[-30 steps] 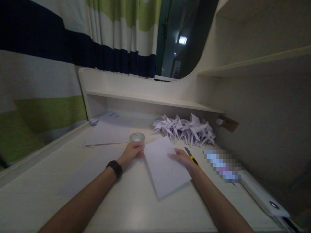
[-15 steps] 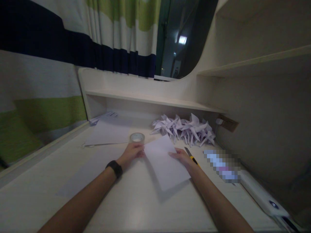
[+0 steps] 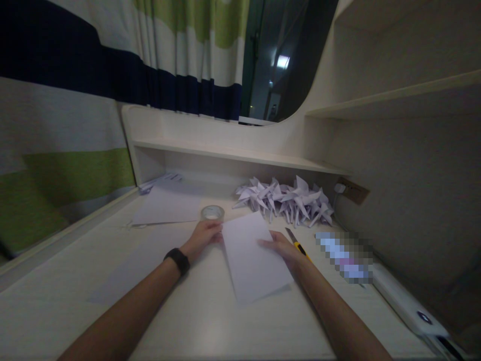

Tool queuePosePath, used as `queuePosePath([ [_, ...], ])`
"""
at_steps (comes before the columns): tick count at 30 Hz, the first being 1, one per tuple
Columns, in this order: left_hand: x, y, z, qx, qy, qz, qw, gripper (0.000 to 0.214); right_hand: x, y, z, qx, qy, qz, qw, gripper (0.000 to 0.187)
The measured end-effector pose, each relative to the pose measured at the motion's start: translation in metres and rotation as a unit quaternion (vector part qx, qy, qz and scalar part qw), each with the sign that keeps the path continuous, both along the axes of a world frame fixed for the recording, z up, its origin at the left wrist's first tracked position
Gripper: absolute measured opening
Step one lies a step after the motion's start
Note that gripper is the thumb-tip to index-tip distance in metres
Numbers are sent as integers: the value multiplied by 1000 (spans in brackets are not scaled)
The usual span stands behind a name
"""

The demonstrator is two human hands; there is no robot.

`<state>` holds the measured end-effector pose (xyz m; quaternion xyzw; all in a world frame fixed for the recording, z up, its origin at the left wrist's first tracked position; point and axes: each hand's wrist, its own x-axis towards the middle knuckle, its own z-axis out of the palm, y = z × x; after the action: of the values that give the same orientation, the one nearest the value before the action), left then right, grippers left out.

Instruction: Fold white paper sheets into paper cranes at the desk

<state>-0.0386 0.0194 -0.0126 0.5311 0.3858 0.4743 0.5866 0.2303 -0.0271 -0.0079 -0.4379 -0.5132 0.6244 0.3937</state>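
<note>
A white sheet of paper [image 3: 251, 260] lies on the desk between my hands, turned at an angle. My left hand [image 3: 204, 234] pinches the sheet's upper left edge; a black band sits on that wrist. My right hand [image 3: 280, 245] rests with fingers stretched flat on the sheet's right side. A roll of clear tape [image 3: 212, 213] stands just beyond my left hand. A yellow-handled cutter [image 3: 296, 243] lies right of my right hand.
A heap of folded paper cranes [image 3: 289, 200] sits under the low shelf [image 3: 233, 155] at the back. More sheets [image 3: 169, 205] lie at the back left. A white device [image 3: 406, 303] lies along the right edge. Striped curtain on the left.
The sheet's near end rose slightly half a second ago and now lies flat again, turned a little toward me. Both hands stay almost where they were.
</note>
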Motion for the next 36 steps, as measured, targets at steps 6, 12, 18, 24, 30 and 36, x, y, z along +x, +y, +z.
queuePosePath([
  [6,0,1,0,-17,9,3,1000,28,3,7,-2,7,-26,-28,999,47],
  [12,1,-5,8,-13,12,-7,1000,28,7,10,-2,5,-45,-40,998,50],
  [18,3,-7,9,-19,-2,19,1000,19,10,11,-3,2,-44,-38,998,46],
  [24,3,0,1,-32,-8,26,999,26,8,9,4,4,-65,-61,996,47],
  [30,4,3,-2,-13,-22,47,999,34,4,10,4,26,-79,-81,993,50],
  [36,9,-5,4,-29,9,-23,999,44,-5,7,1,34,-57,-118,991,48],
])
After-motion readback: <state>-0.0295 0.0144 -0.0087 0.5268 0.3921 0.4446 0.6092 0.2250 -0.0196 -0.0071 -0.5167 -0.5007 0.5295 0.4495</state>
